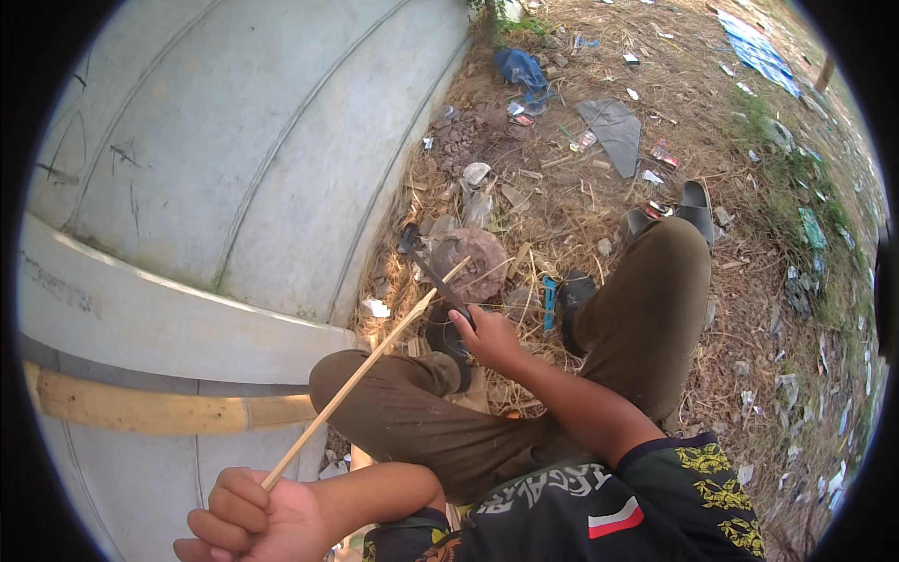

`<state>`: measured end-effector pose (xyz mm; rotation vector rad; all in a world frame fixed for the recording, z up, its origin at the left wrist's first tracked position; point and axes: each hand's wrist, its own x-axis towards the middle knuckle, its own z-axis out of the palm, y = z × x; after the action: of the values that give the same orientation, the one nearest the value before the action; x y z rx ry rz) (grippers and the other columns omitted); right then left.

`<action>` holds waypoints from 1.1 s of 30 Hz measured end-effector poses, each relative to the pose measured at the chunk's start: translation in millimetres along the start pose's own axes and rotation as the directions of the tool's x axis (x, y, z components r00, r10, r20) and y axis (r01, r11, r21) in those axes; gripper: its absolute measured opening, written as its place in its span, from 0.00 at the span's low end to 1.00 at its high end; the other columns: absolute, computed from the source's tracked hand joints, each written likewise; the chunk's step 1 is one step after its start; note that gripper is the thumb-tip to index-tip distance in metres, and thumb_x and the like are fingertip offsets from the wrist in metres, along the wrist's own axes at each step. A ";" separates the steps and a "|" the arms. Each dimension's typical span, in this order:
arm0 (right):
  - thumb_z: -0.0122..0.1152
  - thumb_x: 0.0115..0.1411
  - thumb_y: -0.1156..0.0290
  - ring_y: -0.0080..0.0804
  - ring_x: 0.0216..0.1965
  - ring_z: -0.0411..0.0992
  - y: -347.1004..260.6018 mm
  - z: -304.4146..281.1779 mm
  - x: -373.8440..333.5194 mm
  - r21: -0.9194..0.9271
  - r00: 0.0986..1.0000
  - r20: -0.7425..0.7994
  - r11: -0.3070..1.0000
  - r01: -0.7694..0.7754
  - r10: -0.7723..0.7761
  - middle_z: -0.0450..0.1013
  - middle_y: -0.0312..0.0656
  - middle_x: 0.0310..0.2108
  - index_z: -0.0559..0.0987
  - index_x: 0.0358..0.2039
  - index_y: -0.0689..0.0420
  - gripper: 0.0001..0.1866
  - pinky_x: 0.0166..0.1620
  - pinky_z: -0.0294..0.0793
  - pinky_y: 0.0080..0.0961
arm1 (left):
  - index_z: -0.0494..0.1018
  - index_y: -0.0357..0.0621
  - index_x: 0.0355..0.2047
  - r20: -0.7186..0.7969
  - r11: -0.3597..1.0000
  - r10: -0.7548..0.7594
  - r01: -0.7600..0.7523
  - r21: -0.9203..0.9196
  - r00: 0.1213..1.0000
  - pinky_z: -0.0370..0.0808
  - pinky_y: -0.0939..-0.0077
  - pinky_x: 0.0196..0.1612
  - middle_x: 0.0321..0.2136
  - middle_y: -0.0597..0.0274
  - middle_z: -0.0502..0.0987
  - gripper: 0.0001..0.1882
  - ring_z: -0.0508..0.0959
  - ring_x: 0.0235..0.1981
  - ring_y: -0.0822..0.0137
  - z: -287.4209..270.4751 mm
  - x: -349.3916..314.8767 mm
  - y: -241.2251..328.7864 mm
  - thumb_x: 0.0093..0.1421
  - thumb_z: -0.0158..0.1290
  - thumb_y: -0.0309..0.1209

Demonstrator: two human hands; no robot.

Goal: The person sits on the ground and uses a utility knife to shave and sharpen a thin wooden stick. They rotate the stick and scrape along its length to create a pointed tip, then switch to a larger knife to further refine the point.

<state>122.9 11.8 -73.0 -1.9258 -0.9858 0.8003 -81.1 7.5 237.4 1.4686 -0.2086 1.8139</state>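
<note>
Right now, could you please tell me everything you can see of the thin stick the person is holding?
The stick is a long, thin, pale strip, bamboo by its look, straight and bare. It slants from the left hand, which grips its lower end, up toward the stone. The dark blade in the right hand meets it near its upper end.

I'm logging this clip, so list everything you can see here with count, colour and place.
bamboo strip: one, pale tan, slanting from lower left to centre
knife: one, dark blade, centre, against the strip's upper end
concrete structure: one, grey, curved, upper left
bamboo pole: one, yellowish, lower left
sandals: one dark pair, upper right of centre
blue plastic scraps: several, top
litter and dry straw: many, mixed, across the ground
left hand: one, gripping the strip's lower end
right hand: one, holding the knife
</note>
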 end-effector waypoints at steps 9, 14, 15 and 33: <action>0.42 0.71 0.42 0.65 0.37 0.77 102.7 43.3 30.0 0.031 0.909 -0.111 0.915 -0.401 0.402 0.77 0.62 0.30 0.78 0.34 0.63 0.32 0.42 0.74 0.56 | 0.56 0.50 0.22 0.158 0.995 -0.018 0.034 -0.098 0.987 0.48 0.78 0.19 0.14 0.72 0.52 0.25 0.46 0.13 0.78 3.0 4.8 -5.3 0.75 0.37 0.49; 0.42 0.71 0.42 0.65 0.37 0.77 30.8 15.4 10.2 0.021 0.990 -0.029 0.990 -0.136 0.137 0.77 0.61 0.30 0.78 0.35 0.62 0.32 0.42 0.74 0.56 | 0.57 0.49 0.23 0.110 0.997 -0.010 0.019 -0.080 0.994 0.47 0.78 0.19 0.14 0.73 0.51 0.25 0.45 0.13 0.78 -3.0 1.2 -0.3 0.75 0.37 0.49; 0.42 0.71 0.43 0.65 0.36 0.77 12.6 4.1 4.4 0.009 0.998 -0.003 0.998 -0.063 0.063 0.77 0.61 0.29 0.78 0.35 0.62 0.32 0.42 0.73 0.56 | 0.57 0.50 0.23 0.103 0.997 -0.014 0.021 -0.072 0.995 0.47 0.78 0.19 0.14 0.73 0.51 0.25 0.45 0.13 0.78 -4.4 1.4 2.5 0.75 0.37 0.49; 0.50 0.68 0.44 0.43 0.19 0.74 96.1 69.7 34.5 0.292 0.871 -0.011 0.834 -0.468 0.492 0.74 0.52 0.21 0.75 0.26 0.65 0.32 0.22 0.72 0.42 | 0.60 0.48 0.25 0.037 1.000 -0.014 0.015 -0.018 0.999 0.47 0.77 0.22 0.17 0.71 0.51 0.23 0.48 0.17 0.76 6.4 -0.3 -3.5 0.74 0.41 0.49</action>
<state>116.6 32.0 -194.9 -1.9542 -0.3000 1.0658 -73.9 6.1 237.9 1.4885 -0.2318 1.7701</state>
